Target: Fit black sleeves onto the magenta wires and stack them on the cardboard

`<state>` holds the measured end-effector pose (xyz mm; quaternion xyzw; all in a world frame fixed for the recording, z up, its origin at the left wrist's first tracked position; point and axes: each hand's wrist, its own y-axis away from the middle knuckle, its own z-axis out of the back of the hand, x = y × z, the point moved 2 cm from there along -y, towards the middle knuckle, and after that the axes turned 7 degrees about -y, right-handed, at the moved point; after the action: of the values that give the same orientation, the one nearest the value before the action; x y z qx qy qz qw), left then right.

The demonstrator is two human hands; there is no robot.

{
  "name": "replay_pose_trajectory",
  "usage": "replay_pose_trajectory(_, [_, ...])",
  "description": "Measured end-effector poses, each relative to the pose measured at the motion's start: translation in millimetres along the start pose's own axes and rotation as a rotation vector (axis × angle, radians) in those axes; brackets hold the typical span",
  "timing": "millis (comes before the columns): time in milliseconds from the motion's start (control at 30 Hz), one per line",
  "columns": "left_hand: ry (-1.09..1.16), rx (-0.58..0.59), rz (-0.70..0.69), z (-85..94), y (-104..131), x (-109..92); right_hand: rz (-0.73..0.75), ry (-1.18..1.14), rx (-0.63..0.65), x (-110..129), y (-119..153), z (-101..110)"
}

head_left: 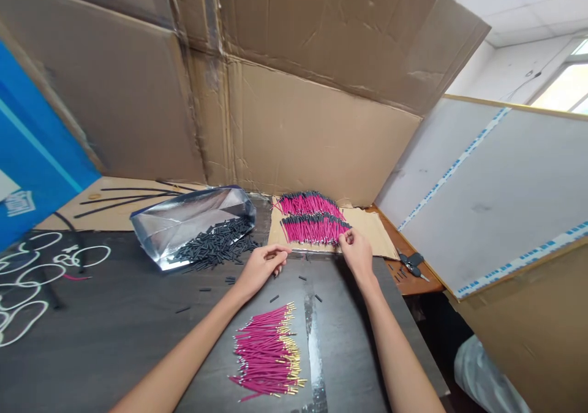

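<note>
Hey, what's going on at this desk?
A person's right hand is at the end of the nearer of two rows of black-tipped pink wires on cardboard. The left hand is near the cardboard, its grip unclear. Gold-ended pink wires lie closer in, and small black tubes spill from a silvery bag.

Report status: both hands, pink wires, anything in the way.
Right hand at black-tipped pink wires, grip unclear. Left hand near cardboard. Gold-tipped pink wires bunched nearer. Loose black tubes between.

I see tall brown cardboard sheets (321,131) behind a dark wood-grain tabletop (138,315), a pale grey panel with blue-and-white tape (505,174) at right, and a bright window (563,88) beyond.
</note>
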<state>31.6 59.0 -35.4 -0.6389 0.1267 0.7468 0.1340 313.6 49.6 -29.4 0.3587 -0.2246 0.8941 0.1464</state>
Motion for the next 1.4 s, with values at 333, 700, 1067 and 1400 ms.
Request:
replay_pose_trajectory(333, [-0.016, 0.005, -0.004, -1.9, -1, 0, 0.065, 0.010, -0.004, 1, 1, -8])
replay_pose_trajectory(700, [-0.011, 0.013, -0.011, -2.8, -1, 1, -0.043, 0.076, 0.035, 6, 5, -10])
replay_pose_trajectory(1067, [-0.045, 0.017, -0.015, -2.7, 0, 0, -0.077, 0.131, 0.023, 9, 4, -10])
replay_pose_trajectory(1400, [0.052, 0.011, -0.020, -5.7, 4, -3, 0.151, -0.054, -0.012, 33, 21, -7])
